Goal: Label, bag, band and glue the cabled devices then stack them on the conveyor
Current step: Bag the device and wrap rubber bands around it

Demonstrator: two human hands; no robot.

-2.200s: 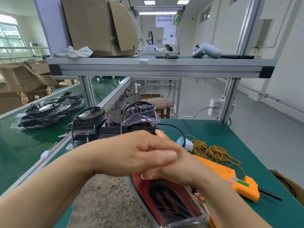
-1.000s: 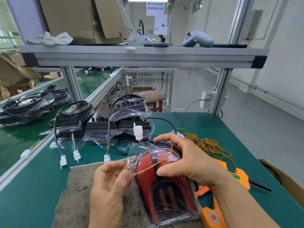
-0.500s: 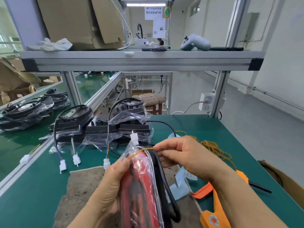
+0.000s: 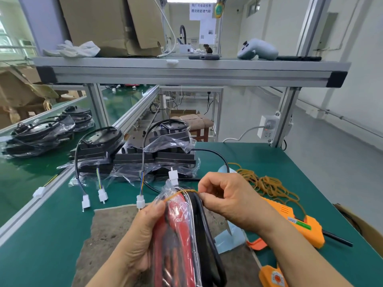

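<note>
banding | my left hand (image 4: 145, 230) grips bagged red device (image 4: 180, 235) edge-up, long axis away from me | right hand (image 4: 226, 195) pinches rubber band (image 4: 182, 192) over far end, black cable (image 4: 204, 220) side

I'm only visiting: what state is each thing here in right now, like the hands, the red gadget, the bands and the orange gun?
Left hand: grips the bagged Device.
Right hand: pinches the Band.
Device: in a clear bag, held on edge.
Band: stretched across the bag's top.
Glue gun: lying on the table, untouched.
Spare bands: loose heap on the table.
Conveyor stack: bagged, lying flat.
</note>
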